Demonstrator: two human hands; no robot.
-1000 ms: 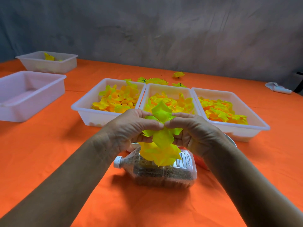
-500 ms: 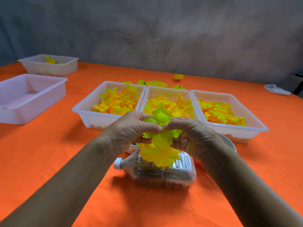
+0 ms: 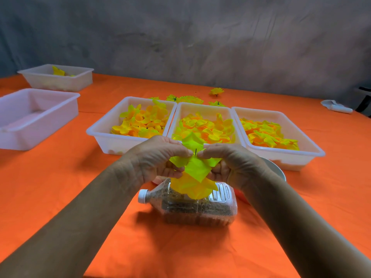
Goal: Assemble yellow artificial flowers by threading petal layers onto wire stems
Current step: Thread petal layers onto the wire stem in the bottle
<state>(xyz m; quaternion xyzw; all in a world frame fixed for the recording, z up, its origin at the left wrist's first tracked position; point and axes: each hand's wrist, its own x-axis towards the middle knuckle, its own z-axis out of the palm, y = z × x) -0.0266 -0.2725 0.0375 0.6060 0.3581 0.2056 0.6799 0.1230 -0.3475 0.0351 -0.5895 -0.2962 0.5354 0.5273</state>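
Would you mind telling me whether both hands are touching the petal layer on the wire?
Touching. The head view shows the left hand and right hand pinching the petal layer on either side of the wire.

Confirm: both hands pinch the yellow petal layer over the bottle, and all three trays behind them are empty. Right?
Not quite. The head view shows both hands, left and right, pinching the petal layer over the bottle, but the three trays behind them are not empty: each holds yellow-orange petals.
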